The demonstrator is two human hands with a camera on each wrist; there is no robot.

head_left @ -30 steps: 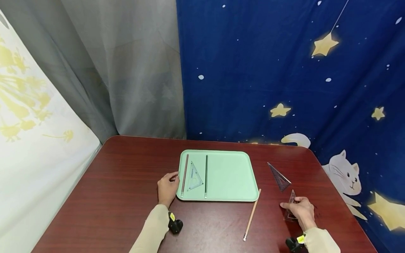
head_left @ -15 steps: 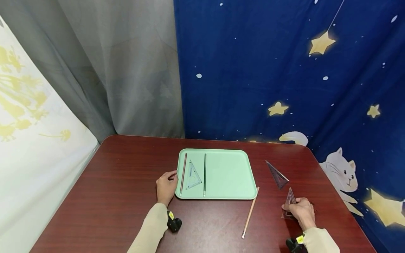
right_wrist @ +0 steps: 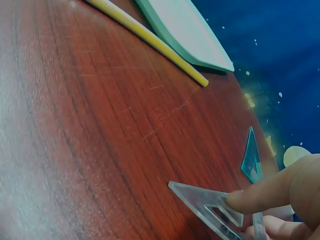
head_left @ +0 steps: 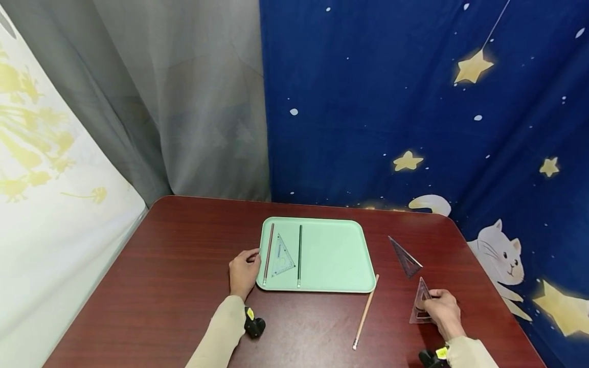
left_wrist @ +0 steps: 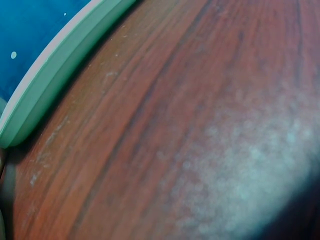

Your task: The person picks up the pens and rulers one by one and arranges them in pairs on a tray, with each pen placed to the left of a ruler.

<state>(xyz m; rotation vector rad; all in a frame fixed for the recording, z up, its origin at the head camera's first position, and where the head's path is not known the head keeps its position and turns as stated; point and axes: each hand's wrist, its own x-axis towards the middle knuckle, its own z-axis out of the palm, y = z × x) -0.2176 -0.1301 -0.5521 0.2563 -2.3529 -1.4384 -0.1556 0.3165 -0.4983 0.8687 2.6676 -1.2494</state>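
Observation:
At the left edge of a pale green tray (head_left: 336,255), my left hand (head_left: 244,273) grips the rim; in the left wrist view only the tray's outer wall (left_wrist: 60,70) and slivers of fingers show. My right hand (head_left: 443,309) pinches a clear triangular set square (head_left: 420,306) low over the table. The right wrist view shows a fingertip (right_wrist: 237,200) pressed on the square beside its cut-out. Just beyond lies a dark-tinted set square (head_left: 406,257), teal in the right wrist view. Inside the tray are a red pencil (head_left: 269,253), a clear set square (head_left: 282,258) and a dark green pencil (head_left: 300,255).
A plain wooden pencil (head_left: 365,313) with an eraser end lies aslant by the tray's front right corner. Everything stands on a reddish-brown table (head_left: 184,245). Behind it hang a grey curtain (head_left: 207,102) and a blue star-patterned curtain (head_left: 359,102).
The set square in my right hand has turned, and more of its face shows left of the fingers. My left hand stays at the tray; the view shifted slightly.

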